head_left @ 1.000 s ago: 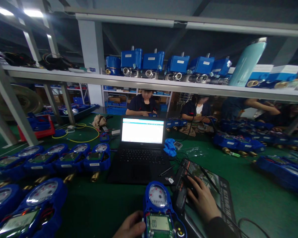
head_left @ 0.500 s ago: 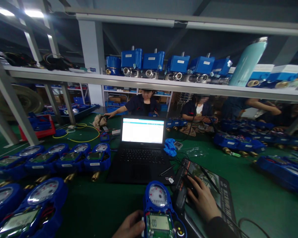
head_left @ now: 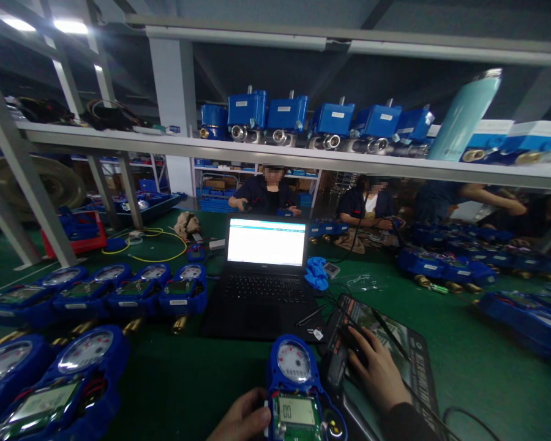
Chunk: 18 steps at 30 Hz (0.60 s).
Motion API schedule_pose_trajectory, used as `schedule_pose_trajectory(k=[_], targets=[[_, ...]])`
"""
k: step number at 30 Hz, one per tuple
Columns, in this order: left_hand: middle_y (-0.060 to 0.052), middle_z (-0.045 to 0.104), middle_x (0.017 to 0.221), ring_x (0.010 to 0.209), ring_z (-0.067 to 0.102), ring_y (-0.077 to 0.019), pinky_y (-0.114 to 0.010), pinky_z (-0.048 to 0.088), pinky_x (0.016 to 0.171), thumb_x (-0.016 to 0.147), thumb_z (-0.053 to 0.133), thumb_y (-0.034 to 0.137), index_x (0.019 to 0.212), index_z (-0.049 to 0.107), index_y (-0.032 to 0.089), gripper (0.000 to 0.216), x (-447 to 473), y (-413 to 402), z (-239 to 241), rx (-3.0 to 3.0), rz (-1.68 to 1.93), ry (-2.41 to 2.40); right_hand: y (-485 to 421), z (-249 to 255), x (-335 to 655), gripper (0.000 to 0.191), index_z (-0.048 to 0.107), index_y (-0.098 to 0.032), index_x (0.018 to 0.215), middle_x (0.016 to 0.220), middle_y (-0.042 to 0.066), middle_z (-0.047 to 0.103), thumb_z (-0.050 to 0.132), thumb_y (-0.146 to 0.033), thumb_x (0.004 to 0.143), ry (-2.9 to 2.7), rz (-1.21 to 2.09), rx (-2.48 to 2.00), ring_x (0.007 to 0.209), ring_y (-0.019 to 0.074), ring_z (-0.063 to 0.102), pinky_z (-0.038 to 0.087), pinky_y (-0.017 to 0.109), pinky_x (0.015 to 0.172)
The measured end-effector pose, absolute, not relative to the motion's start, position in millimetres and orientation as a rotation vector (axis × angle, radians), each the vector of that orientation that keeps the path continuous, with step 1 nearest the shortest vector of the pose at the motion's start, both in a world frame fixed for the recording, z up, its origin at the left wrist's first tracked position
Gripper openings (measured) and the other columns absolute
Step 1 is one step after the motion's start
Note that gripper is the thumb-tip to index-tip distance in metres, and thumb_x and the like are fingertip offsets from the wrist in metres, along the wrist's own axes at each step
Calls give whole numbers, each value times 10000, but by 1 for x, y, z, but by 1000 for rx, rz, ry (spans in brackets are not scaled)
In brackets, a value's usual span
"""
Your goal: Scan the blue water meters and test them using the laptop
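Barely anything moved: your left hand still grips the blue plastic water meter just front of the open black laptop; right hand stays curled over the black mouse.

The left hand gripped a blue water meter on the green table; the right hand rested on a mouse beside the laptop.

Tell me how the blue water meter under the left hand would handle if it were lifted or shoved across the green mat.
The blue water meter probably feels heavy for its size: identical meters nearby show brass fittings. It likely slides rather than rolls, lying flat on the green mat. Its exposed circuit board and display look fragile, so the left hand at its side edge seems sensible.
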<state>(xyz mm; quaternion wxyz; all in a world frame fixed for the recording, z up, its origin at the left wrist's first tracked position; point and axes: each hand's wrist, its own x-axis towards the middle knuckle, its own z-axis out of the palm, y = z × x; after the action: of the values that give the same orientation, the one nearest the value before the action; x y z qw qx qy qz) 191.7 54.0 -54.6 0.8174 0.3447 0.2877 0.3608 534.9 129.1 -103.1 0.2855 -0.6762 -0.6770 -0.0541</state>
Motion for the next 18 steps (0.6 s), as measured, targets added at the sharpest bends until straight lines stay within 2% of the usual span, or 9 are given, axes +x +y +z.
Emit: schedule_pose_trajectory(k=[5, 13, 18], targets=[[-112, 654, 1119, 1170, 526, -319, -476, 268, 1074, 605, 800, 497, 1004, 650, 171, 537, 193, 53, -56, 688, 782, 614, 129, -104, 536, 448, 562, -235, 1253, 1311, 121, 507, 417, -393, 860, -1809, -150, -1806, 1167, 289, 539, 453, 487, 989], [-84, 679, 1061, 1115, 568, -291, -438, 331, 1036, 589, 808, 506, 972, 665, 189, 518, 193, 51, -52, 655, 786, 636, 131, -105, 536, 448, 568, -239, 1249, 1307, 117, 513, 408, -404, 864, -1800, -158, -1804, 1165, 292, 539, 455, 488, 988], [-112, 664, 1082, 1117, 565, -307, -456, 347, 1016, 669, 736, 534, 1019, 648, 167, 514, 191, 56, -56, 787, 763, 599, 130, -105, 537, 434, 574, -256, 1239, 1302, 103, 520, 432, -394, 853, -1809, -162, -1792, 1156, 278, 548, 464, 472, 984]])
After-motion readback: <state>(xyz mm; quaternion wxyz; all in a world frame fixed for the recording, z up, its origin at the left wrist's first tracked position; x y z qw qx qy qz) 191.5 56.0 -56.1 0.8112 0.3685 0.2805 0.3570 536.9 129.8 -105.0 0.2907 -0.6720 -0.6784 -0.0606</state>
